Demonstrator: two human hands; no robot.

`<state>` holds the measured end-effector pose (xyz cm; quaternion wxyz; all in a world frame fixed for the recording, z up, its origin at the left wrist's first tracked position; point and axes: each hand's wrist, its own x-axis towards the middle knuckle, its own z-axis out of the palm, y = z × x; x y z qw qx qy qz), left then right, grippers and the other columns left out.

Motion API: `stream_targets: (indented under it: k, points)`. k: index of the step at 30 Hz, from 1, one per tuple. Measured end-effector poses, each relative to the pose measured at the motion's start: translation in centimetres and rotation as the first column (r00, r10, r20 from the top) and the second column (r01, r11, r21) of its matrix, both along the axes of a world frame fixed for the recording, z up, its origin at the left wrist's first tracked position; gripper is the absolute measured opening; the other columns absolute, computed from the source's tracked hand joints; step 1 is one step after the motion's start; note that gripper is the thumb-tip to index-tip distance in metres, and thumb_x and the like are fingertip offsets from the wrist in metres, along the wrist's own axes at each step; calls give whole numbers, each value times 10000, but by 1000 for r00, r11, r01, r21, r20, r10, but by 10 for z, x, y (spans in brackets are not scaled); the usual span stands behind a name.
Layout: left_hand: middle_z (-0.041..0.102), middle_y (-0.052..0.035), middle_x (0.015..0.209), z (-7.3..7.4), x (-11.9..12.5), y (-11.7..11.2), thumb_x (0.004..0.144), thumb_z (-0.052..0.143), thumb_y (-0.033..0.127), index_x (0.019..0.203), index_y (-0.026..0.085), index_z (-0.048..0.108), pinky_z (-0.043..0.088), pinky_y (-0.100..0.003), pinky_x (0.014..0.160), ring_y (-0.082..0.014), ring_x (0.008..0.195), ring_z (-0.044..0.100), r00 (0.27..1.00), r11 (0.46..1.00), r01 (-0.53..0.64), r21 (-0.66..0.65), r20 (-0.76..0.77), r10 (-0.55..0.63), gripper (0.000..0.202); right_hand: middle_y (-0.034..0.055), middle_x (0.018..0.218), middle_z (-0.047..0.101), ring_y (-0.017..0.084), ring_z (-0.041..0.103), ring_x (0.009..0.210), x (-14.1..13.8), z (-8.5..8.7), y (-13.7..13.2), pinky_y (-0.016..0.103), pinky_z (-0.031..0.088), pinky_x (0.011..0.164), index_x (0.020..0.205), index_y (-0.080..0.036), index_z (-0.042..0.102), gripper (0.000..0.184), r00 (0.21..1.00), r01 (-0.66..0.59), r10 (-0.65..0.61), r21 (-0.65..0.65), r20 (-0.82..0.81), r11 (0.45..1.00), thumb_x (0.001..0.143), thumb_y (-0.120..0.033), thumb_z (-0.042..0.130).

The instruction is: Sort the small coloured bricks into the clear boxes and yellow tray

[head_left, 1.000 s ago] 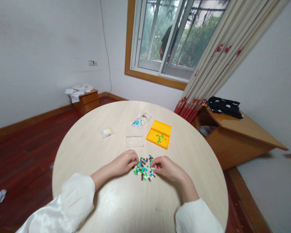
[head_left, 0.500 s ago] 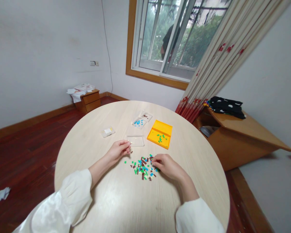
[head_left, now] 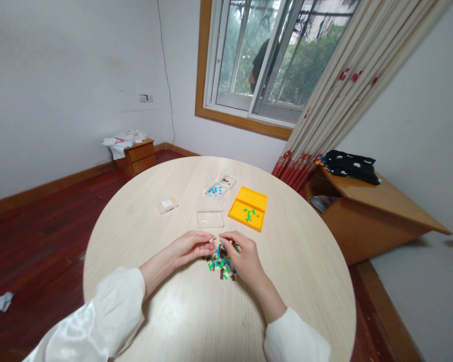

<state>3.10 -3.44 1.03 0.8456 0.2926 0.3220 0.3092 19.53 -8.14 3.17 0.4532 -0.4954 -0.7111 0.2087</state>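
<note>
A pile of small green, blue, brown and pale bricks [head_left: 221, 263] lies on the round wooden table [head_left: 166, 322]. My left hand [head_left: 192, 246] is at the pile's left edge, fingers pinched on a tiny pale brick [head_left: 211, 241]. My right hand [head_left: 241, 255] lies over the pile's right side, its fingers curled and pinched, fingertips almost meeting those of the left hand. Just beyond the hands stands a clear tray [head_left: 210, 219] holding pale bricks.
An orange tray [head_left: 248, 208] with green bricks sits behind the pile. Further back are two clear trays [head_left: 219, 187] with blue and brown bricks, and a small clear box [head_left: 166, 205] to the left. A wooden desk [head_left: 377, 201] stands on the right.
My left hand came back from the clear tray to the pile. My right hand shifted left and up, so the fingertips of both hands now meet above the pile.
</note>
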Motion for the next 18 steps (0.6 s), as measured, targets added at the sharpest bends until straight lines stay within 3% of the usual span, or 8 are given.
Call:
stream_targets:
  k: [6,11,14,18]
  points:
    - [672,-107,752,-2,4,-4,787,512,96,788,54,589,501,-310,831,-163,718,667,993,979,83,-188,93,-66,89,68,863,705,187,608,818,-6,-7,1,339,462,755,933,-207,684,210,988,-97,76,156,136,983,862,-171,490]
    - [679,-86,749,-4,5,-2,782,486,50,803,61,597,506,-264,821,-136,728,665,994,981,67,-181,101,-50,113,70,872,703,193,600,820,-1,-8,2,351,453,750,990,-198,672,224,980,-104,70,175,187,979,874,-169,482]
    - [682,-90,778,-2,5,1,767,499,29,837,66,605,501,-281,852,-134,731,661,998,992,-11,-124,59,19,133,75,870,693,192,594,823,2,-6,2,345,454,750,1010,-196,663,230,984,-57,23,184,179,981,876,-173,478]
    - [663,-123,796,9,3,15,766,487,54,827,60,606,506,-293,860,-151,767,659,969,968,-243,-56,39,245,134,82,857,690,198,591,813,6,-4,4,350,456,747,996,-195,663,230,982,-24,-13,195,186,981,872,-176,470]
